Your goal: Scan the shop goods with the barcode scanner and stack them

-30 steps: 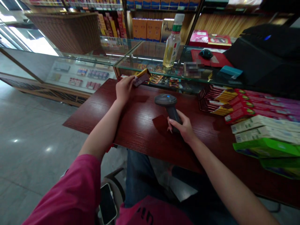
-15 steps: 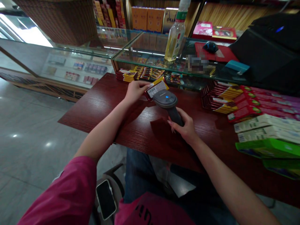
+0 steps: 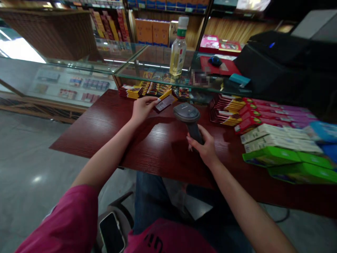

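Phone: a black-screened phone in a pale case (image 3: pixel 112 233) lies beside the person's leg.
Right hand: the right hand (image 3: pixel 206 146) is wrapped around the handle of a dark grey plastic barcode scanner (image 3: pixel 186 111), held above the counter; its reading window is out of sight.
Counter: dark red wood-grain board (image 3: pixel 105 130), glossy under the lights.
Left hand: the left hand (image 3: pixel 142 110) pinches, thumb against fingers, one end of a flat maroon-and-yellow packet (image 3: pixel 166 102).
Packet: tilted above the counter's far part, its pale label towards the person, just left of the scanner's head.
Scanning risk: a skewed angle or glare on the wrapper could spoil a reading.
Grip risk: held only by one end, the packet might swing or slip if the scanner bumped it.
Neighbours: similar maroon-and-yellow packets are stacked at right (image 3: pixel 228 109); a careless sweep could topple them.
Bottle: clear, white-capped, with yellow liquid (image 3: pixel 177 58), standing on the glass display case (image 3: pixel 147 68) beyond.
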Action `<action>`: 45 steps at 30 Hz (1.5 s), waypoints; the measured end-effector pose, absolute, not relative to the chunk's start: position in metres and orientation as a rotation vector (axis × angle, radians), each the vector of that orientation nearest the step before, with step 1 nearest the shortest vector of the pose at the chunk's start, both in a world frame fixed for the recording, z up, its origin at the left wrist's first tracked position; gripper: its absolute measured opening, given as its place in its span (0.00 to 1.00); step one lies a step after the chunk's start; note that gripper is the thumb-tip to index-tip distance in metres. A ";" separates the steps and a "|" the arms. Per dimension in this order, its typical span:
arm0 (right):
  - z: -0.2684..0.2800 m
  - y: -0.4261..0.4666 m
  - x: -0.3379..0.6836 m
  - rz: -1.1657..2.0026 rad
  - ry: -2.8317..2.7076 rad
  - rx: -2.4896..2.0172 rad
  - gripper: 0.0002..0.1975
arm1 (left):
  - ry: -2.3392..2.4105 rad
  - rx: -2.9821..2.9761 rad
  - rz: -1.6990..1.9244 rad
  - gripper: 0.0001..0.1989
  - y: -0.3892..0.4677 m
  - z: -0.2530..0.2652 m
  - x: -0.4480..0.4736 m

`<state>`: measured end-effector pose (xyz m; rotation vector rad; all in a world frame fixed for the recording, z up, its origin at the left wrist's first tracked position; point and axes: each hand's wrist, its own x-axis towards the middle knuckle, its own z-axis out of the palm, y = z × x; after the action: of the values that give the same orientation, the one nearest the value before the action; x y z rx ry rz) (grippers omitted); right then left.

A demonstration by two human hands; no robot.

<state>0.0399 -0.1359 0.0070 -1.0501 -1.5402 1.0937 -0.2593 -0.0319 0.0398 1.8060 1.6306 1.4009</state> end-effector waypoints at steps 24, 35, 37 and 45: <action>0.023 -0.212 0.182 0.420 -1.025 -1.251 0.23 | 1.230 2.635 1.074 0.20 -0.006 0.001 0.015; 0.043 -0.165 0.121 0.687 -1.174 -1.112 0.32 | 1.485 2.542 1.246 0.31 -0.011 0.017 -0.095; 0.042 -0.149 0.098 0.765 -1.231 -1.060 0.33 | 1.675 2.457 1.268 0.33 -0.010 0.020 -0.150; 0.019 -0.077 0.008 1.154 -1.371 -0.999 0.39 | 2.373 2.060 1.061 0.39 -0.025 0.028 -0.333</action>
<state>0.0080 -0.0766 0.0188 -0.9991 -1.3707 1.1536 -0.3328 -0.0248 0.0278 2.0598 2.3735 1.0607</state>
